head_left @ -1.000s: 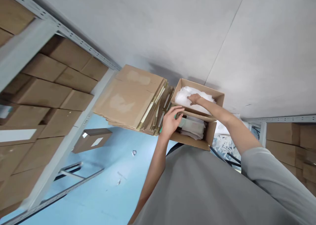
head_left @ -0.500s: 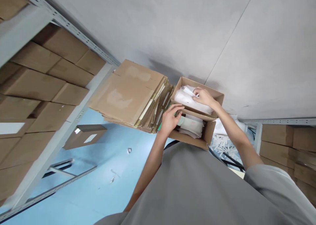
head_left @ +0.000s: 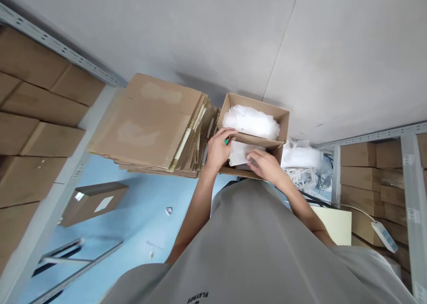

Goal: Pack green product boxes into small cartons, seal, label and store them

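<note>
Two open cardboard boxes stand side by side against my body. My left hand (head_left: 218, 149) is at the left end of the near box (head_left: 277, 153), its fingers stretched over the rim and the thumb apart. A bit of green (head_left: 227, 141), which I cannot make out, shows between thumb and fingers. Inside the near box, my right hand (head_left: 265, 164) has its fingers bent onto the edge of a thin white sheet (head_left: 240, 152). The far box (head_left: 283, 123) contains a crumpled white wrapped bundle (head_left: 251, 121). What lies under the sheet is mostly hidden.
Flattened cartons (head_left: 150, 121) are stacked at the left. Shelves of boxes (head_left: 43, 99) stand on both sides. White wrapping (head_left: 302, 155) and paper strips (head_left: 305, 178) lie at right, near a power strip (head_left: 384, 236). A closed box (head_left: 93, 201) sits on the blue floor.
My right hand has left the white bundle in the far box and reached down into the near box, onto a white sheet. My left hand stays by the near box. The view has shifted.
</note>
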`<state>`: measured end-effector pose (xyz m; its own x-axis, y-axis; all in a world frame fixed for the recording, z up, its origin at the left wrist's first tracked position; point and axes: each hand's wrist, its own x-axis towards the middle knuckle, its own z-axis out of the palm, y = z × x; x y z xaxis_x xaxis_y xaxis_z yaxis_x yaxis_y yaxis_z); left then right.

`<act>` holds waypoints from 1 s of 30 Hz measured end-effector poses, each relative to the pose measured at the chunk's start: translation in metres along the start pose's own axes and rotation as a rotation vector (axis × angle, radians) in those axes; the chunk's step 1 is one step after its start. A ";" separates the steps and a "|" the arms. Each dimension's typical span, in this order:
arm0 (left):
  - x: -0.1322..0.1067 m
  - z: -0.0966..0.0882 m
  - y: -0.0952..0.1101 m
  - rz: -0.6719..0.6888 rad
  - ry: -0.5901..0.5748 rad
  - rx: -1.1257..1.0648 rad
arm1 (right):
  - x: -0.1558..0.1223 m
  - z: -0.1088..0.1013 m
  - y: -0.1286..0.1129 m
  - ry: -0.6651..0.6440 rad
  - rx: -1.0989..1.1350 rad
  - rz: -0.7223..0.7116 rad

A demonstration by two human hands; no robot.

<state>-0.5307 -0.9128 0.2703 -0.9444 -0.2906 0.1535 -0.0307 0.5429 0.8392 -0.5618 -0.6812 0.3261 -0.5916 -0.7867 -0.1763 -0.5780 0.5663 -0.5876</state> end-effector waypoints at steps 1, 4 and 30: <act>-0.001 0.000 0.000 0.005 0.004 0.001 | 0.004 0.008 0.000 -0.056 -0.013 0.010; -0.003 0.001 -0.001 0.022 0.013 0.006 | 0.001 0.019 -0.004 -0.044 0.013 0.011; -0.075 -0.005 0.053 -0.118 -0.066 0.425 | -0.162 0.079 0.001 0.958 0.284 0.832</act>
<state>-0.4596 -0.8655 0.3060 -0.9448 -0.3267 0.0240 -0.2586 0.7889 0.5575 -0.4222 -0.5722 0.2918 -0.9448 0.3276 -0.0046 0.2229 0.6325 -0.7418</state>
